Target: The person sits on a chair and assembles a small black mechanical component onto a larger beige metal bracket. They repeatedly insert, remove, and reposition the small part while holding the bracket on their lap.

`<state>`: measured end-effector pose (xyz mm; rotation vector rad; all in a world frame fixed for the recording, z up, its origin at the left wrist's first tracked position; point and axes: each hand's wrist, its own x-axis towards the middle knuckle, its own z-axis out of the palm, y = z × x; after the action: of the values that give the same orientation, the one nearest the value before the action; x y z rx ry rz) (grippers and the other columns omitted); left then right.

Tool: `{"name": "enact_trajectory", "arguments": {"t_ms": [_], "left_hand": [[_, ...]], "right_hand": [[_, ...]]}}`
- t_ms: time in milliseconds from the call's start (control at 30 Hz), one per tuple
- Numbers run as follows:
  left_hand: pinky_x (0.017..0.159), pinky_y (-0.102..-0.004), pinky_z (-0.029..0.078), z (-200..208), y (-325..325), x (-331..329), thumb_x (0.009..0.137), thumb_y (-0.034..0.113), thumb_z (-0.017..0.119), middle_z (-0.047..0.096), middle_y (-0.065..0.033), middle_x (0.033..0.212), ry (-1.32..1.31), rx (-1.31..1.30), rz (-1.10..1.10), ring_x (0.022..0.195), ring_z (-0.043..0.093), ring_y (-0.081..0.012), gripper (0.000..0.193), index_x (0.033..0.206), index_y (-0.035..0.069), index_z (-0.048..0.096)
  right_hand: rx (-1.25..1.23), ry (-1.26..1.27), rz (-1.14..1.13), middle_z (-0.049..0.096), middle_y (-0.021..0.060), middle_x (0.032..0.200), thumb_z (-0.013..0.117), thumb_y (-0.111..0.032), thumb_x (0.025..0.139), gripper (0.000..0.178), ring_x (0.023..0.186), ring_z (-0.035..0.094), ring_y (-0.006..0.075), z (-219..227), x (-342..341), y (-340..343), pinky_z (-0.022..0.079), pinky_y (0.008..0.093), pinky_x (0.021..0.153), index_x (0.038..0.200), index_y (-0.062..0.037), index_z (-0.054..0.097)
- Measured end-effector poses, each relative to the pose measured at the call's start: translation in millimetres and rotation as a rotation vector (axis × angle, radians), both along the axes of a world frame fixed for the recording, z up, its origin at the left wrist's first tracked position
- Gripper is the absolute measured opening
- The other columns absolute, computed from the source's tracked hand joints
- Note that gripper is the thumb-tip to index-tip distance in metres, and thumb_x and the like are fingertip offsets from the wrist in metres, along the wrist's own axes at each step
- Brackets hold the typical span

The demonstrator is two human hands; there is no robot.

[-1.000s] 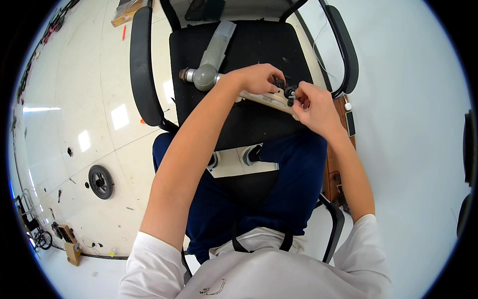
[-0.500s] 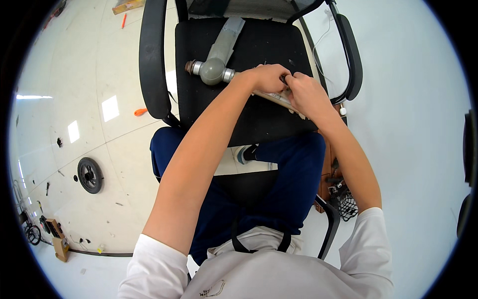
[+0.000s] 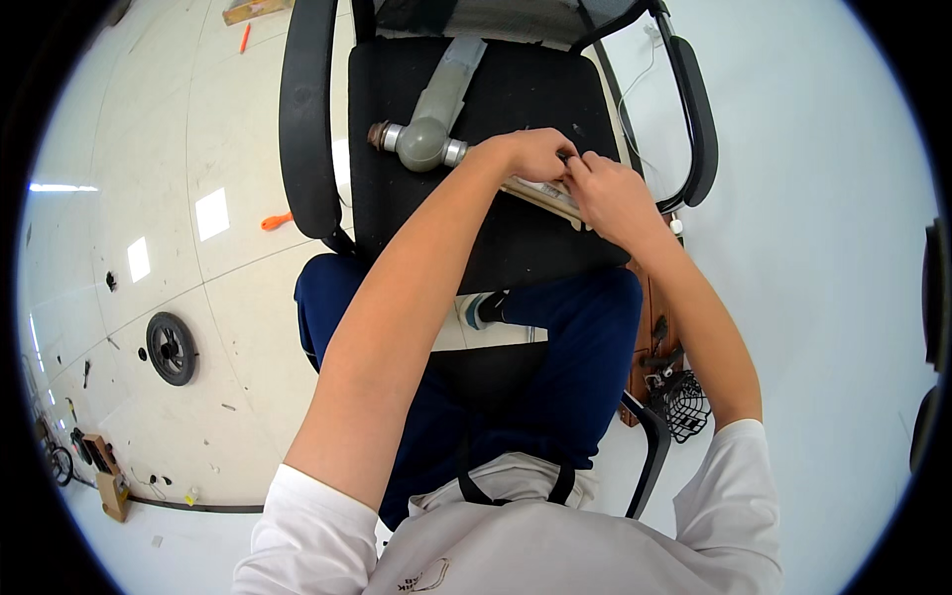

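Two hands meet over a pale bar (image 3: pixel 547 196) on a black chair seat (image 3: pixel 486 246).
The left hand (image 3: pixel 536 154) and right hand (image 3: pixel 609 198) curl inward, fingertips close together around a small dark piece (image 3: pixel 566 156), mostly hidden; I cannot tell whether either hand's fingers clamp it. The bar lies slantwise beneath them, and a grey ball-shaped joint (image 3: pixel 423 145) rests left of the hands on the seat.

You faced a black chair (image 3: pixel 308 119) on a cream tiled floor (image 3: pixel 263 416); light patches (image 3: pixel 211 215) gleamed left, a white wall (image 3: pixel 823 297) right.
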<state>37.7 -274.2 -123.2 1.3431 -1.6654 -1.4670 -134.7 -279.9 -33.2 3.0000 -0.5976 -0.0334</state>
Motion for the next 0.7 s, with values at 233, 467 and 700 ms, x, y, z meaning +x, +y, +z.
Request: {"name": "enact_trajectory", "arguments": {"t_ms": [233, 467, 700], "left_hand": [[0.086, -0.031, 0.051, 8.0, 3.0, 2.3, 0.087, 0.001, 0.06, 0.071, -0.0175, 0.109, 0.033, -0.013, -0.003, 0.097, 0.067, -0.0193, 0.043, 0.129, -0.005, 0.06], [0.086, -0.0328, 0.051, -0.1, 2.9, 1.2, 0.085, -0.002, 0.059, 0.072, -0.0168, 0.104, 0.067, -0.031, 0.05, 0.095, 0.066, -0.0195, 0.044, 0.129, -0.004, 0.061], [0.085, -0.032, 0.05, 4.2, 1.6, 1.4, 0.086, -0.002, 0.057, 0.071, -0.0157, 0.104, 0.081, -0.018, 0.04, 0.094, 0.065, -0.0184, 0.043, 0.129, -0.003, 0.061]], "right_hand": [[-0.14, 0.173, -0.046, 0.057, 0.0083, 0.081, 0.062, -0.02, 0.093, 0.016, 0.073, 0.063, 0.0238, -5.0, -8.2, 1.2, 0.053, 0.036, 0.063, 0.097, -0.0045, 0.059], [-0.138, 0.032, 0.15, 0.057, 0.0069, 0.082, 0.063, -0.018, 0.09, 0.018, 0.075, 0.063, 0.0232, 5.1, -9.6, 0.4, 0.052, 0.0349, 0.061, 0.102, -0.0054, 0.057], [-0.218, 0.193, 0.011, 0.058, 0.0063, 0.08, 0.063, -0.022, 0.09, 0.018, 0.072, 0.063, 0.023, -11.4, -9.3, -7.7, 0.051, 0.0346, 0.056, 0.097, -0.0063, 0.06]]}}
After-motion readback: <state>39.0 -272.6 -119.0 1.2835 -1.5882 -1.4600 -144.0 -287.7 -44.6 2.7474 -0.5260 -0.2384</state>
